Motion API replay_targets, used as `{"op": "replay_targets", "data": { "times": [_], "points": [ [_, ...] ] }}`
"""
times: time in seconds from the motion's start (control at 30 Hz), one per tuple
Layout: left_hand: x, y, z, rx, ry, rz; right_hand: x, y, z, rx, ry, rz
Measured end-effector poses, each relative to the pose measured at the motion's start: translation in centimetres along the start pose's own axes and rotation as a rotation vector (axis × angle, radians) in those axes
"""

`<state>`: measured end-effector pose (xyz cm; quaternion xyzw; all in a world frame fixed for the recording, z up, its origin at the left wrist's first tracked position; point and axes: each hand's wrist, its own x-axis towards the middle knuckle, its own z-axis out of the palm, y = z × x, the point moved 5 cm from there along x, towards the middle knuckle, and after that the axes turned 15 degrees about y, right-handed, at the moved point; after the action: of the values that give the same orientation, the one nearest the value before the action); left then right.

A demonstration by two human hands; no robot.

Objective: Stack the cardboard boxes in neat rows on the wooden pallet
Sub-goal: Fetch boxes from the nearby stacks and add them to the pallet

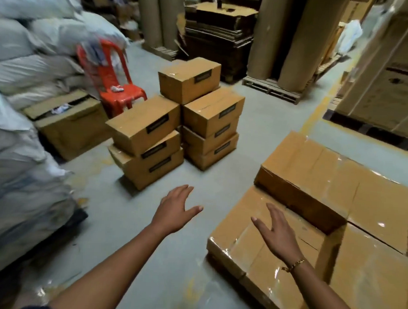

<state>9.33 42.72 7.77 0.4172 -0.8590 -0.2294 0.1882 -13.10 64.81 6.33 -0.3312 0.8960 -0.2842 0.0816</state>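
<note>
Several brown cardboard boxes with dark labels stand in loose piles on the grey floor: a near pile [145,138], a pile to its right [211,124], and a top box [189,78] behind. At the lower right, taped boxes lie in rows [335,205], one layer stepped above a lower box [248,236]; the pallet beneath them is hidden. My left hand [175,207] reaches forward over the floor, fingers straight, holding nothing. My right hand [279,233], with a gold bracelet on its wrist, hovers open above the lower taped box.
Grey sacks [22,101] pile up on the left. A red plastic chair [113,81] and an open carton [70,124] stand behind the loose boxes. Big paper rolls [302,37] on a pallet and flattened cardboard [221,27] fill the back. Tall cartons [386,79] stand right.
</note>
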Motion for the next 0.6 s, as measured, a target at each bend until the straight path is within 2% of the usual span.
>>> {"op": "replay_targets", "data": {
  "times": [0.33,0.6],
  "points": [
    [10.0,-12.4,-6.9,-0.05,0.129,-0.172,12.0,-14.1,10.5,0.055,-0.135,-0.141],
    [23.9,-21.6,-9.2,-0.146,0.188,-0.378,26.6,-23.8,20.8,0.146,-0.259,-0.165]
  ]
}}
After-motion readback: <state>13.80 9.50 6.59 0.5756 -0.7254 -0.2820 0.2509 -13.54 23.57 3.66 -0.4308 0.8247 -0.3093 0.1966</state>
